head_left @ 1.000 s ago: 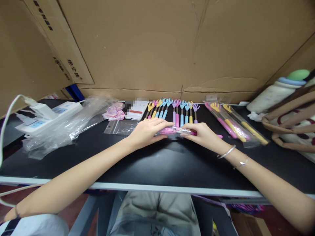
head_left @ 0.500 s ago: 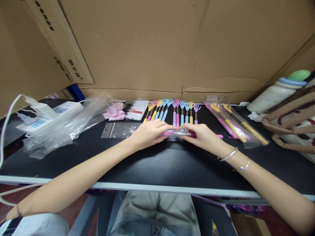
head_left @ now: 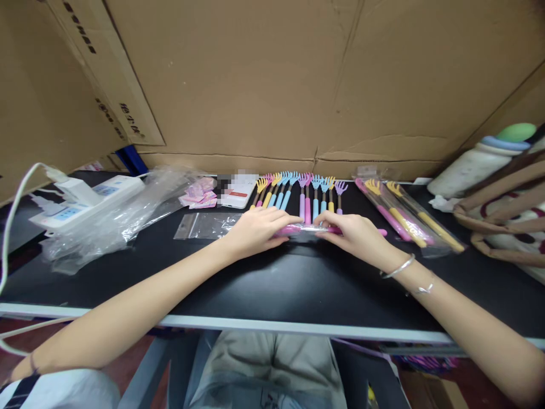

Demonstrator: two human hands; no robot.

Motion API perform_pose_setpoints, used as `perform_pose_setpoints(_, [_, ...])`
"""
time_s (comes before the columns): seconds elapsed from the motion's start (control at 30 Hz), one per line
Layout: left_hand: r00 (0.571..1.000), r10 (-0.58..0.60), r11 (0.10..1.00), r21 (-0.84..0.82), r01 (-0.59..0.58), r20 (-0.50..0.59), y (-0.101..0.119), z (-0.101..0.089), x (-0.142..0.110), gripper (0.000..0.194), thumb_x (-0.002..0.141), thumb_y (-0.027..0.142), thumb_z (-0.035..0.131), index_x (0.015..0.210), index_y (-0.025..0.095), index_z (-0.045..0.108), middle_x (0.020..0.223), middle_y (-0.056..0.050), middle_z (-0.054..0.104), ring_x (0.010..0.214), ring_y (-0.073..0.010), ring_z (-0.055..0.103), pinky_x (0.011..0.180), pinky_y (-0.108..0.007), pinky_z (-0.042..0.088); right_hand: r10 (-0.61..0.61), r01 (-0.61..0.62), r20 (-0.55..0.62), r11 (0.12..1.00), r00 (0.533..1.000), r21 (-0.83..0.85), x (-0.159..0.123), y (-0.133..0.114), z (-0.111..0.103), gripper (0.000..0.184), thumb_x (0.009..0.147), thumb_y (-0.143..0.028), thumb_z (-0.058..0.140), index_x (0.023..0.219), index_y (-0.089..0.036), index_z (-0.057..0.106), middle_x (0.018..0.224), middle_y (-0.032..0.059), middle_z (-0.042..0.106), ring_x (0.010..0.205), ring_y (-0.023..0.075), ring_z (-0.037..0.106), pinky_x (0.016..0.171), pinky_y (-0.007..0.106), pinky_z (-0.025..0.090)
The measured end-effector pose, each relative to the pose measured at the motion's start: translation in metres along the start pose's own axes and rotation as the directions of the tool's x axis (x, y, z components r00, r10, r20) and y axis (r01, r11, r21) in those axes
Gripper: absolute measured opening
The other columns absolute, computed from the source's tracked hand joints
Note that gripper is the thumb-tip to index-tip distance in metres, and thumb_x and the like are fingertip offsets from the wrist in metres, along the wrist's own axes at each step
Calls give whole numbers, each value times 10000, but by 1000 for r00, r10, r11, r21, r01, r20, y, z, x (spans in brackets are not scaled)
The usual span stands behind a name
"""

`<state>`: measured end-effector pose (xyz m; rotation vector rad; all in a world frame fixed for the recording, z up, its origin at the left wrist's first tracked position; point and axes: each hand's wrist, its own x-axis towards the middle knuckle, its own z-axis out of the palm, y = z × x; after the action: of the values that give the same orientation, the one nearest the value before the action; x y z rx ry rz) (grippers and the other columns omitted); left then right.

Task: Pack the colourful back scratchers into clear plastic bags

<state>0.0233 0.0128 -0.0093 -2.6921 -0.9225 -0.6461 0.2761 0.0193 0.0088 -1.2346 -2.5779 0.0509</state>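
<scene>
A pink back scratcher (head_left: 334, 230) lies crosswise between my hands, partly inside a clear plastic bag (head_left: 215, 225). My left hand (head_left: 261, 232) is closed over the bag, with pink showing through the film by its fingertips. Thumb and fingers of my right hand (head_left: 349, 234) pinch the back scratcher near the bag's mouth, and its handle end pokes out past the palm. The scratcher's head is hidden. Just behind my hands, several loose back scratchers (head_left: 307, 201) in pink, blue, yellow and purple lie in a row, claws toward the cardboard.
Bagged back scratchers (head_left: 404, 218) lie on the right, near a bottle (head_left: 468, 167) and a brown-handled bag (head_left: 489, 213). To the left are a power strip (head_left: 89, 201), a heap of clear bags (head_left: 123, 227), small pink cards (head_left: 199, 196) and a white box (head_left: 239, 190). Cardboard walls (head_left: 255, 79) enclose the black table.
My right hand has shifted very slightly along the pink back scratcher, its fingertips now a little farther right. My left hand stays in nearly the same place.
</scene>
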Motion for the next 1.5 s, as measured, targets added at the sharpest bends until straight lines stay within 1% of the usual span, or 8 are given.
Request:
perform_pose_setpoints(0.13, [1000,15,999,39,-14,-13,1,2,0,336,920,326,499,1243,236,526,994,-20,664,931,-157,597,788,-264,414,2,-2,5,1000,1000,2,0,-5,2,140,872,-341,529,969,-251,575,710,-17,627,595,139,560,570,223,338])
perform_pose_setpoints(0.37, [1000,16,998,61,-14,-23,2,3,0,254,922,258,463,1155,241,564,938,-7,648,875,-151,580,759,-258,426,-37,36,10,989,999,142,1,-1,6,169,859,-343,541,982,-229,553,731,0,620,626,138,560,596,223,379])
perform_pose_setpoints(0.63, [995,29,995,100,-20,-91,-4,2,-2,279,909,221,458,1171,223,553,966,-17,654,898,-137,601,725,-229,425,0,-1,21,999,1000,43,0,-2,4,118,846,-304,541,949,-246,530,753,-3,635,622,145,577,559,218,356])
perform_pose_setpoints(0.77, [996,41,993,110,-32,-80,-2,4,-2,295,915,278,472,1196,224,545,957,-22,651,896,-150,597,730,-246,421,14,-14,15,1000,1000,18,1,-5,3,118,869,-341,515,942,-251,533,749,-11,644,621,148,583,570,222,354])
perform_pose_setpoints(0.97, [999,29,987,159,-23,-30,3,7,-1,289,940,279,431,1201,238,548,916,-22,638,866,-159,578,730,-268,398,2,-5,46,998,999,60,0,-7,5,106,881,-277,473,948,-253,551,767,-15,669,661,145,608,611,227,364])
perform_pose_setpoints(1.13, [999,31,986,164,-28,-15,2,6,-1,276,945,285,419,1180,241,557,905,-25,631,873,-165,573,753,-275,393,-1,0,22,1000,1000,10,0,-6,2,152,869,-357,502,968,-267,575,714,-21,651,603,134,582,562,217,331])
perform_pose_setpoints(1.33, [998,31,991,134,-23,-56,-4,3,-2,263,937,261,434,1166,222,557,955,-26,648,895,-161,578,739,-272,389,85,-73,84,988,993,-133,0,4,-13,208,825,-445,560,877,-244,564,680,-8,628,589,147,557,528,226,284])
perform_pose_setpoints(1.5, [998,-8,993,116,16,-67,-7,-1,-1,286,908,254,476,1180,212,555,976,-31,651,883,-162,586,726,-267,402,107,-101,59,991,993,-90,0,7,-16,264,813,-475,569,763,-219,529,649,-5,612,554,137,524,522,229,282])
